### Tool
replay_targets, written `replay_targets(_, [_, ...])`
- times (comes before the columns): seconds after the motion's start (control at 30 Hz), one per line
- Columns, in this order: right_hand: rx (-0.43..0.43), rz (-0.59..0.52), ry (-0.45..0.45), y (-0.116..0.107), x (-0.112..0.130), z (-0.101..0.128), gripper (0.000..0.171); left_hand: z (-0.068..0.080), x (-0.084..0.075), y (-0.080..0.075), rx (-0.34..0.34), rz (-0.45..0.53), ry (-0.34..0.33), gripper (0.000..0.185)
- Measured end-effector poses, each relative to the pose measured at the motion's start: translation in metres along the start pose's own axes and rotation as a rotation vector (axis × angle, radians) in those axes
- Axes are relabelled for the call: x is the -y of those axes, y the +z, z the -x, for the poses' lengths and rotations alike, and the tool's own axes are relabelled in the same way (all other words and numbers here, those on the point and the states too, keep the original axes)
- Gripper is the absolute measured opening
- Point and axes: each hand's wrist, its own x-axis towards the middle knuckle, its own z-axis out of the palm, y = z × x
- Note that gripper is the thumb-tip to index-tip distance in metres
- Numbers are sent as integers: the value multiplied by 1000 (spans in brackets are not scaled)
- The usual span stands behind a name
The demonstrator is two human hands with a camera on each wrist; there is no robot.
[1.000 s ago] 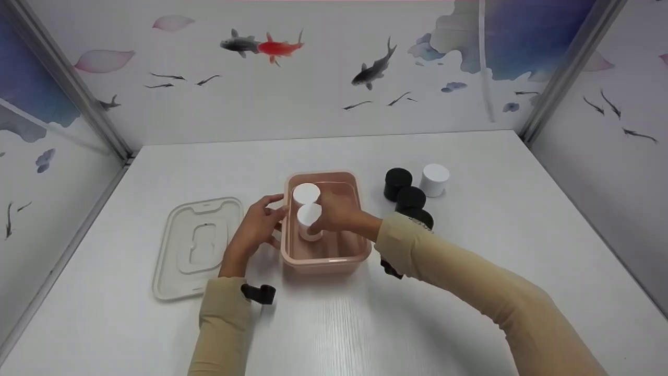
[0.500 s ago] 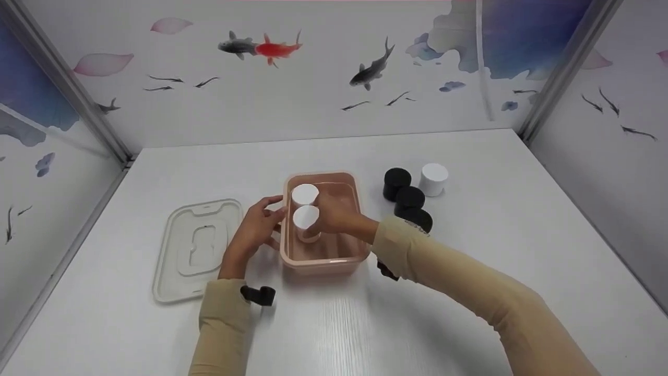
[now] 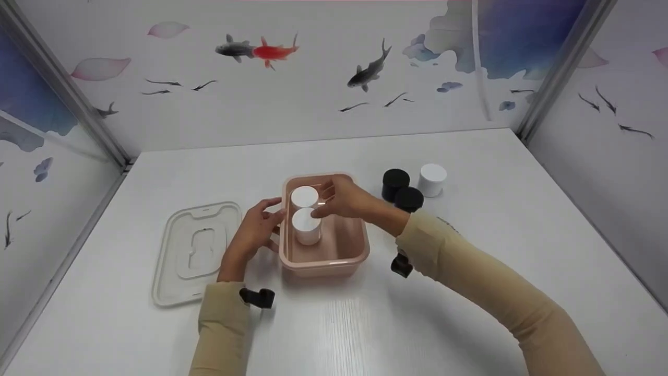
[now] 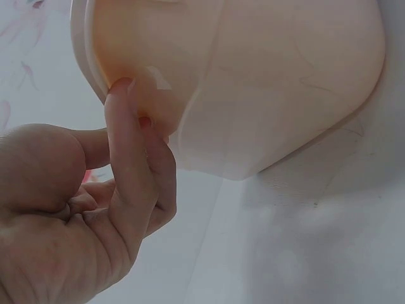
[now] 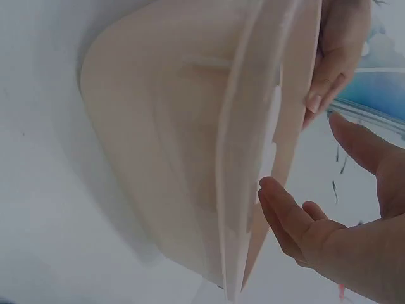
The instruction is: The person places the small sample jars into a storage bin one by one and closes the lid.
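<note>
A pink plastic box (image 3: 360, 230) stands mid-table. Two white jars stand upright along its left side, one at the back (image 3: 304, 197) and one nearer me (image 3: 306, 225). My right hand (image 3: 342, 198) hovers over the box with relaxed, spread fingers and holds nothing; its fingertips are just beside the nearer jar's top. The right wrist view shows this hand (image 5: 329, 228) empty next to the box's rim (image 5: 253, 158). My left hand (image 3: 258, 230) rests against the box's outer left wall. There a straight finger (image 4: 123, 145) presses just under the rim of the box (image 4: 253, 82).
A clear lid (image 3: 195, 250) lies flat left of the box. Two black jars (image 3: 395, 183) (image 3: 408, 198) and one white jar (image 3: 432, 179) stand right of the box, behind my right forearm. Patterned walls enclose the white table on three sides.
My right hand let go of the nearer white jar, now standing in the box, and rose up and back to the right. The left hand stayed on the box wall.
</note>
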Motion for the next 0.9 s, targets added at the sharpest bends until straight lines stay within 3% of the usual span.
replay_targets(0.2, [-40, -111, 46, -17, 1, 12, 64, 0, 1, -1, -8, -1, -1, 50])
replay_targets(0.47, [-115, -381, -41, -47, -8, 34, 56, 1, 1, -1, -7, -7, -5, 51])
replay_targets(0.6, [-200, -420, -87, -67, -19, 45, 59, 1, -1, -1, -7, -9, -13, 50])
replay_targets(0.7, [-218, -420, -111, -78, -28, 49, 62, 1, -2, -2, -11, -10, -17, 50])
replay_targets(0.9, [-265, -389, -161, -91, -48, 58, 50, 1, -2, -1, -2, -11, -16, 51])
